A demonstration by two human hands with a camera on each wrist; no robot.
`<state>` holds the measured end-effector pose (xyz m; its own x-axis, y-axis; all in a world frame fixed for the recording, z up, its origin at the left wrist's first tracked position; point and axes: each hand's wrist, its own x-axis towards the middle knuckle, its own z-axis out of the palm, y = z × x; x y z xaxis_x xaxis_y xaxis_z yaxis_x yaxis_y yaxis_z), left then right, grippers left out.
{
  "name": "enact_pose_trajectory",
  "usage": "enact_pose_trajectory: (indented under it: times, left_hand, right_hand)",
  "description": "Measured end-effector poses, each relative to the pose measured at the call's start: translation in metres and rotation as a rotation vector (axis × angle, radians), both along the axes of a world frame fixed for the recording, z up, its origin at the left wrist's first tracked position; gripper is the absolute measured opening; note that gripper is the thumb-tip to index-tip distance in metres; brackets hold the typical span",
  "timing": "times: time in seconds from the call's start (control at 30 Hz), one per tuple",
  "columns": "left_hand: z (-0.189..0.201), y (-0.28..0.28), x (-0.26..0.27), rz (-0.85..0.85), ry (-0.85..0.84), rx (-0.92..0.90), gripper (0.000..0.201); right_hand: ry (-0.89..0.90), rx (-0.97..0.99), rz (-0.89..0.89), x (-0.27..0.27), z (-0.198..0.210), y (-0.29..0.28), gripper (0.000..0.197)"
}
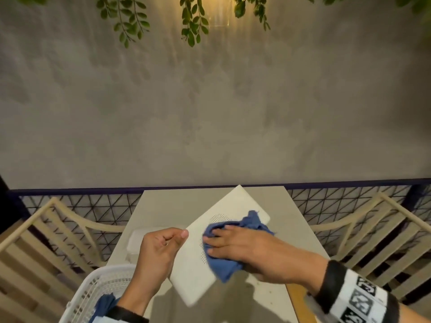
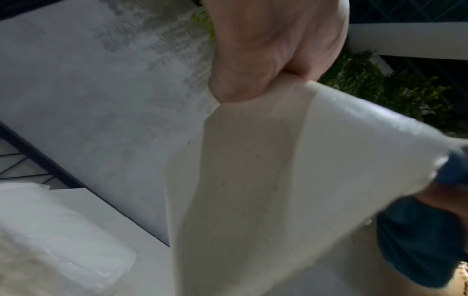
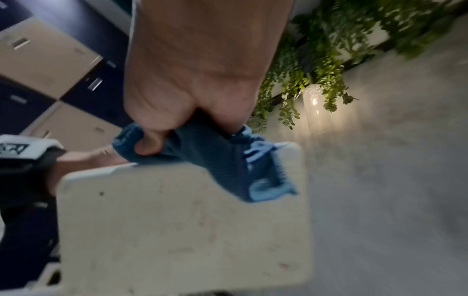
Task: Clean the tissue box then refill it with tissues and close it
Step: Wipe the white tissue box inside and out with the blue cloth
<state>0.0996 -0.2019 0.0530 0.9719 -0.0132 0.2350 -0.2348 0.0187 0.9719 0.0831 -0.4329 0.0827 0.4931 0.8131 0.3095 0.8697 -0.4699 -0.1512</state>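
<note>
A flat white tissue box (image 1: 217, 243) is held tilted above the grey table (image 1: 168, 206), one corner raised toward the far wall and the opposite corner low toward the person. Its broad face, marked with patches of small dots, is turned upward in the head view.

The box is gripped at its left edge by the left hand (image 1: 158, 250). The fingers are curled and the thumb (image 1: 184, 234) is laid on top of the box near its left corner; in the left wrist view the edge is seen pinched between thumb and fingers. The forearm rises from below the box, with the wrist bent slightly inward.

A crumpled blue cloth (image 1: 235, 243) is pressed onto the upper face of the box by the right hand (image 1: 242, 248). The fingers are spread forward over the cloth in the head view, while in the right wrist view they are seen curled around a bunch of it, so the cloth is grasped as well as pressed. The right forearm reaches in from the right of the box, and a black and white band (image 1: 354, 297) is worn at the wrist.

To the left of the box, a clear-wrapped pack of tissues (image 1: 137, 241) lies on the table, partly hidden by the left hand. Below and left of the box, a white plastic basket (image 1: 98, 290) holds another blue cloth.
</note>
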Motion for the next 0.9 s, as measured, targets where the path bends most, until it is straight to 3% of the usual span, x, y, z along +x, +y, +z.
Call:
enact_pose_trajectory:
  times: [0.1,0.17,0.2,0.27,0.37,0.47,0.53,0.63,0.67,0.77,0.83,0.9]
  left_hand:
    - [0.003,0.001,-0.007,-0.044,-0.005,0.007,0.02]
    - [0.001,-0.007,-0.007,-0.041,0.003,0.033,0.02]
    - [0.0,-0.009,-0.005,-0.019,0.012,0.028,0.022]
    - [-0.004,-0.008,-0.001,0.034,0.016,-0.001,0.026]
    - [-0.002,0.0,-0.003,0.02,-0.005,-0.005,0.018]
    - [0.003,0.0,-0.006,0.018,-0.041,0.003,0.024]
    - [0.004,-0.004,-0.004,0.045,-0.051,-0.017,0.031]
    - [0.002,-0.006,-0.001,0.052,-0.053,-0.034,0.023]
    - [-0.001,-0.006,-0.002,0.044,-0.055,-0.032,0.022]
    - [-0.007,-0.011,-0.005,0.03,-0.035,-0.059,0.019]
    - [-0.008,-0.012,-0.004,0.061,-0.028,-0.054,0.022]
    - [-0.009,-0.01,-0.003,0.075,-0.034,-0.047,0.023]
  right_hand:
    - [-0.012,0.16,-0.241,0.021,0.007,-0.041,0.047]
    - [-0.012,0.297,-0.436,0.036,0.01,-0.033,0.049]
    - [0.012,0.334,-0.433,0.038,0.011,-0.016,0.049]
    - [0.06,0.28,-0.237,0.025,0.0,0.014,0.042]
    - [-0.024,-0.015,-0.031,0.0,-0.009,-0.006,0.047]
    - [-0.175,0.045,-0.267,0.014,-0.004,-0.03,0.047]
    - [-0.155,0.131,-0.439,0.016,0.001,-0.009,0.041]
    - [-0.226,0.021,-0.314,0.006,-0.012,0.022,0.05]
    - [-0.175,-0.002,-0.262,0.003,-0.013,0.02,0.058]
    - [-0.035,0.207,-0.362,0.016,-0.001,0.007,0.07]
    - [-0.051,0.316,-0.445,0.015,0.005,0.018,0.063]
    - [-0.095,0.238,-0.276,0.007,-0.004,0.033,0.051]
